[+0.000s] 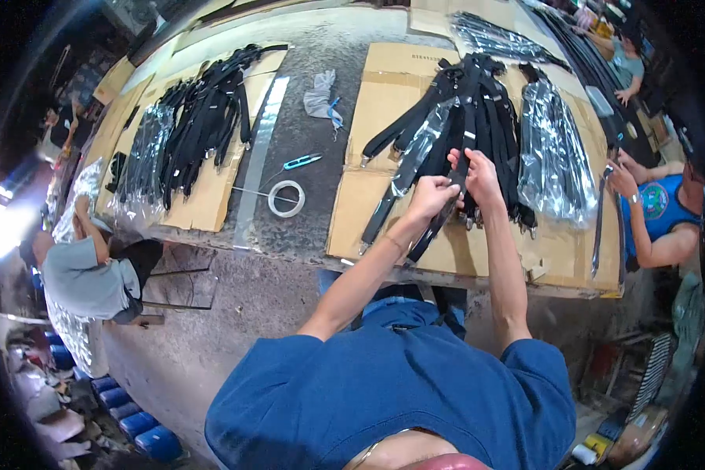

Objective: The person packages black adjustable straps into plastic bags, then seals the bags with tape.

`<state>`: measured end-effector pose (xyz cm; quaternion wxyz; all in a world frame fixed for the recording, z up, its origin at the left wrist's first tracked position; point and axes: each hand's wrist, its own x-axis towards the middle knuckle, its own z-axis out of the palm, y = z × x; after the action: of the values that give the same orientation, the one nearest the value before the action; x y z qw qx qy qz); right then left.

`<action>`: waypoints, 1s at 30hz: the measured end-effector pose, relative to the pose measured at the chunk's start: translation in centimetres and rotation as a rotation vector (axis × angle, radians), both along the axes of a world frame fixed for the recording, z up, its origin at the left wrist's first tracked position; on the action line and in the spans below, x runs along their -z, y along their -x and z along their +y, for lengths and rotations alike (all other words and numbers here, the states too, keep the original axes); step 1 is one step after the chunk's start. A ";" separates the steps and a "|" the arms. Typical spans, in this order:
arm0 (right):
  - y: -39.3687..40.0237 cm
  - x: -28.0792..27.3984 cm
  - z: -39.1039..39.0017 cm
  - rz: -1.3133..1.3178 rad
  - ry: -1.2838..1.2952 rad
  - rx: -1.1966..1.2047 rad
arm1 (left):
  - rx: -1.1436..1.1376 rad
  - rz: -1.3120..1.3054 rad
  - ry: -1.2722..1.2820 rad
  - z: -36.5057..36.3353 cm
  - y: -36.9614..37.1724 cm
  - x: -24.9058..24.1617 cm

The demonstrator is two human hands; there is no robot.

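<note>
My left hand (433, 197) and my right hand (482, 175) are close together over the front of the work table, both closed on one black strap (446, 211). The strap runs between my fingers, and one end hangs down toward the table edge. Behind my hands lies a pile of similar black straps (478, 94) with small metal clips at their ends, spread on flattened cardboard (348, 200). Just left of my hands, a clear plastic sleeve (424, 149) lies over some straps. To the right is a bundle of straps in clear plastic (552, 153).
On the left, more black straps (204, 117) and a plastic-wrapped bundle (145, 157) lie on cardboard. Between the piles are a tape roll (286, 199), blue thread snips (301, 161) and a grey cloth (321, 98). People sit at left (86, 278) and right (666, 211).
</note>
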<state>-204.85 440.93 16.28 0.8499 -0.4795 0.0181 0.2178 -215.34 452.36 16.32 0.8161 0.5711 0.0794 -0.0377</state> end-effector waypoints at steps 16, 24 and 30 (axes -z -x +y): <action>-7.7 -0.5 0.6 -0.086 0.037 -0.151 | -0.163 0.052 -0.144 -1.9 -5.0 -0.2; -8.4 -1.8 -0.8 0.007 0.160 -0.335 | -0.226 -0.032 -0.028 -0.9 -11.3 0.1; -14.9 -0.9 0.9 -0.065 0.309 -0.146 | -0.190 0.039 0.016 -1.4 -11.3 -0.3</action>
<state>-189.94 441.82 17.23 0.7482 -0.6112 -0.0111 0.2578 -204.00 450.98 16.63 0.8188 0.5538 0.1486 0.0280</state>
